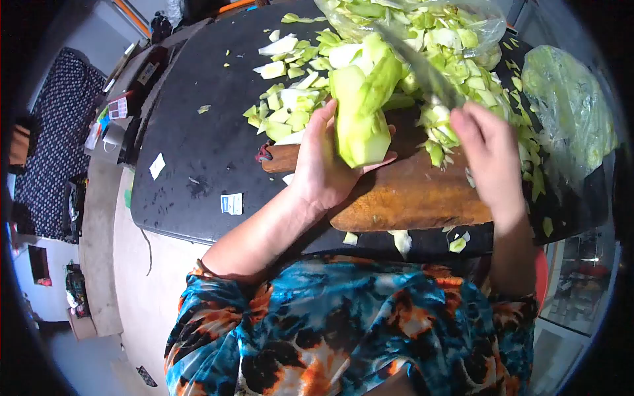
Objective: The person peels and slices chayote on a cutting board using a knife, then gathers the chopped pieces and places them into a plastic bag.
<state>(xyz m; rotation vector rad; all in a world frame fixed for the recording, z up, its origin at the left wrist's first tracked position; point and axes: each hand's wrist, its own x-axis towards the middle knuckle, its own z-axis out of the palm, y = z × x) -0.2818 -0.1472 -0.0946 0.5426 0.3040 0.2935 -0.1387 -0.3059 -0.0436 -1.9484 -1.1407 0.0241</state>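
A large, pale green, partly peeled vegetable (360, 109) rests in my left hand (325, 158), whose fingers wrap it from the left and below. Its exact kind is unclear; the lower end is cut flat. My right hand (489, 155) is closed round the handle of a knife (422, 69), with the blade slanting up and left, just right of the vegetable and apart from it. Beneath both hands lies a wooden cutting board (409, 198), its handle pointing left. Green and white peelings (290, 109) are heaped behind and on both sides of the board.
A clear plastic bag (485, 16) with more peelings stands at the back. Another plastic bag (568, 105) with green contents sits at the right edge. The black table (191, 145) carries a small white packet (231, 204) and a paper scrap (157, 166).
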